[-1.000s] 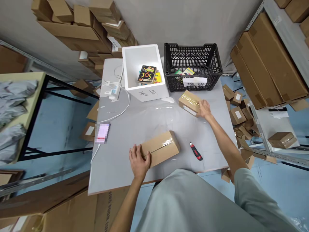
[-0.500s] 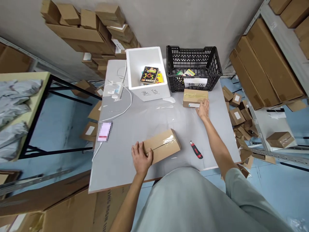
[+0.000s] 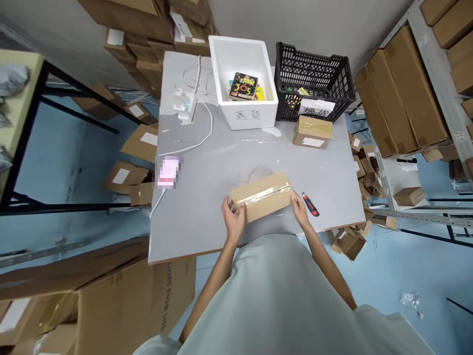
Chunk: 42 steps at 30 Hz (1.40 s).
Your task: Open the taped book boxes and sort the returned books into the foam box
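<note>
A taped cardboard box (image 3: 264, 198) is held at its two ends over the near part of the grey table (image 3: 192, 207). My left hand (image 3: 234, 219) grips its left end, thumb on top, the fingers partly hidden. Around the right end closes my right hand (image 3: 299, 207), its thumb on the top edge. Shiny clear tape runs along the middle of the upper face. Just right of that hand lies a black and red utility knife (image 3: 311, 204). A second, smaller cardboard box (image 3: 313, 132) with a white label sits farther back, in front of the black crate.
At the back stand a white foam box (image 3: 254, 116) with books inside and a black plastic crate (image 3: 314, 74). A power strip (image 3: 187, 106) and a blurred phone-like item (image 3: 168, 172) with a cable lie at left. Cardboard boxes (image 3: 402, 93) fill the right shelving.
My right hand has left the smaller box and taken the right end of the larger one. A taped face of the larger box now shows on top. The view has shifted.
</note>
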Each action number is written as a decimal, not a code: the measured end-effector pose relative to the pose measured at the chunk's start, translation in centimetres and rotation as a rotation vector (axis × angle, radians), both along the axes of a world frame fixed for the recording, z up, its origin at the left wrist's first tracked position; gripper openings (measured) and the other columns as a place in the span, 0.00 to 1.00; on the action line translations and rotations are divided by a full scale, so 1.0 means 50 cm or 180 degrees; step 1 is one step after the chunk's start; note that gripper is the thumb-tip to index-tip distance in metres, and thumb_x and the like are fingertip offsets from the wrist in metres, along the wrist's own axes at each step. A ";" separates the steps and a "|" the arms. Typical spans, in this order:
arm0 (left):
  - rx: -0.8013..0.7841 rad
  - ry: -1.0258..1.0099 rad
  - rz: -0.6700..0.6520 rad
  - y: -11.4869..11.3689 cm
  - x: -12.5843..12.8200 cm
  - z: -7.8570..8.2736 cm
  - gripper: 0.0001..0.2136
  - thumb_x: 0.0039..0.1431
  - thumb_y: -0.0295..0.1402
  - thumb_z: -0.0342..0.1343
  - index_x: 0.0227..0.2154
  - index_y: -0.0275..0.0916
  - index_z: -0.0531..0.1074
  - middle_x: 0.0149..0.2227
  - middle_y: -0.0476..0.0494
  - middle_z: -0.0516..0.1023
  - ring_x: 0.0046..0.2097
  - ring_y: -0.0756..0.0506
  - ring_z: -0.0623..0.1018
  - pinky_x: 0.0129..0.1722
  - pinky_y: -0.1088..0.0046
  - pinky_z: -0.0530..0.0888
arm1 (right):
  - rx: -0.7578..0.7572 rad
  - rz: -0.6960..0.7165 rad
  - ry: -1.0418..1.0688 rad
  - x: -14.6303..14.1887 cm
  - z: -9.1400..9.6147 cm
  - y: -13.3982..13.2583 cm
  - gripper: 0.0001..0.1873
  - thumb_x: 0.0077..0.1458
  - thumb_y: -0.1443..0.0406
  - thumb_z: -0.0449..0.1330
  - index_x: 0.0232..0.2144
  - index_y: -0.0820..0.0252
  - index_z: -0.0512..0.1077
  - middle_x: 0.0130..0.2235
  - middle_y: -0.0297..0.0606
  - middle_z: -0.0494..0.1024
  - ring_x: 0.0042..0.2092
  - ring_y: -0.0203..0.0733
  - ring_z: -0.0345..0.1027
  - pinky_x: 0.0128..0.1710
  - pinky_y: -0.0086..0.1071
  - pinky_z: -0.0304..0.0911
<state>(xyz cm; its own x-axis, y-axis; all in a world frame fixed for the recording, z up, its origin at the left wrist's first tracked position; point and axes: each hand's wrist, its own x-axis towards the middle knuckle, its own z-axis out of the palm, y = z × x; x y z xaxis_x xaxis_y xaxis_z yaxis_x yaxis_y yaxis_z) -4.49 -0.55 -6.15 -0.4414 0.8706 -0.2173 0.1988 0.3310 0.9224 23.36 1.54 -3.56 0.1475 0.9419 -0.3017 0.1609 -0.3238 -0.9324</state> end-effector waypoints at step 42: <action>-0.0049 -0.0263 -0.0532 -0.110 -0.100 -0.008 0.32 0.68 0.46 0.59 0.71 0.39 0.69 0.69 0.28 0.74 0.65 0.34 0.80 0.65 0.50 0.79 | -0.1261 0.0648 -0.2807 0.135 -0.026 0.094 0.18 0.65 0.59 0.56 0.51 0.61 0.77 0.45 0.45 0.83 0.48 0.50 0.81 0.49 0.38 0.75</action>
